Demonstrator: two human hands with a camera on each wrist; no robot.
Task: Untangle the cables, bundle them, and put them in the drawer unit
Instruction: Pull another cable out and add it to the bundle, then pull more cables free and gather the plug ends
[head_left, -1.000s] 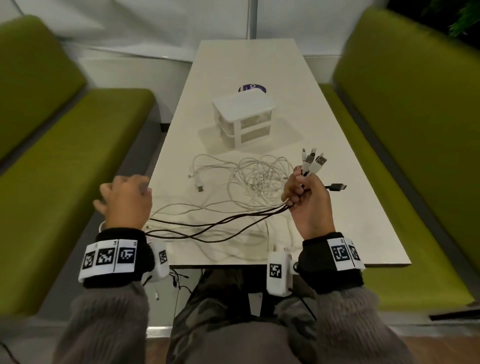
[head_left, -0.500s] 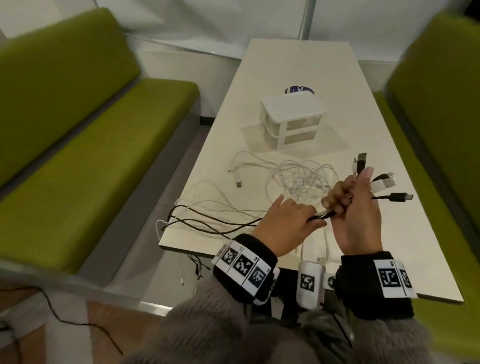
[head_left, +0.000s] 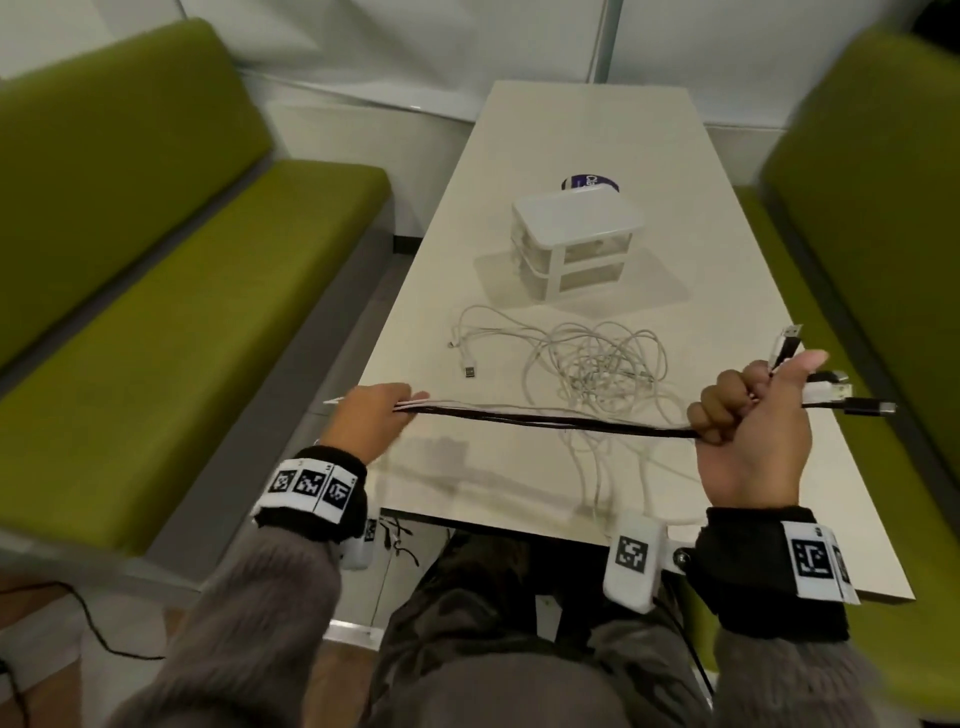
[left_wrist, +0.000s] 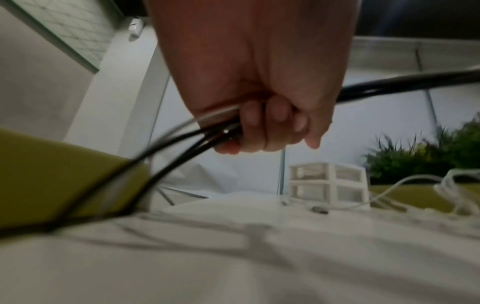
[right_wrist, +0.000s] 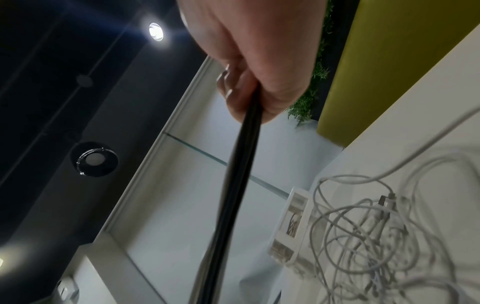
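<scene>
A bunch of black and white cables (head_left: 545, 418) is stretched taut above the table's near part between both hands. My right hand (head_left: 748, 415) grips it in a fist, with several plugs (head_left: 810, 384) sticking out past the thumb. My left hand (head_left: 371, 415) grips the same bunch (left_wrist: 197, 131) at the table's left edge, fingers curled round it. The black strands (right_wrist: 241, 160) run out of the right fist. A tangle of white cables (head_left: 597, 364) lies loose on the table. The white two-drawer unit (head_left: 576, 239) stands beyond it, drawers closed.
The white table (head_left: 571, 130) runs between two green benches (head_left: 156, 312). A dark round label (head_left: 589, 182) lies behind the drawer unit. Black wires (head_left: 395, 540) hang under the table's near edge. A green plant (left_wrist: 426, 158) shows at the far right.
My left hand has slid left along the bunch from beside the right hand to the table's left edge, drawing the cables straight. The right hand keeps its grip on the plug ends.
</scene>
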